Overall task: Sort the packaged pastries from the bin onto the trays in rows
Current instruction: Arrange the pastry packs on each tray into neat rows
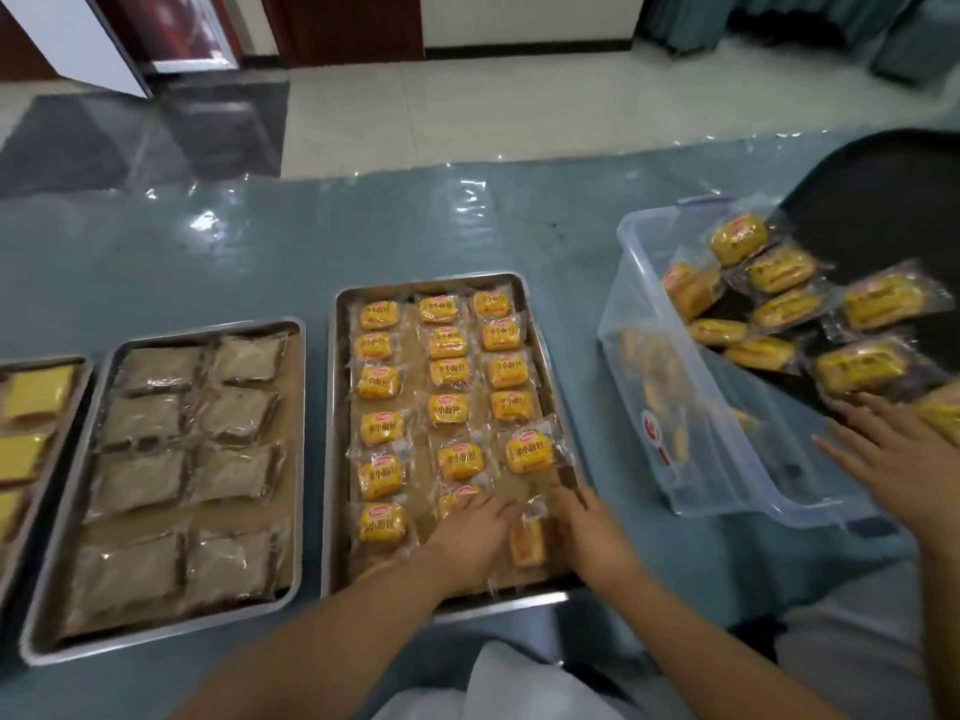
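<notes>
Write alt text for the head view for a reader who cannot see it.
Two hands, left and right, set a yellow pastry at the near end of a tray filled with rows of them. A third hand reaches toward a clear bin on the right; trays of brown packets lie left.

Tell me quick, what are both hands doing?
Left hand: open, fingers flat on a yellow pastry packet in the tray.
Right hand: open, fingers touching the side-turned packet.
</notes>
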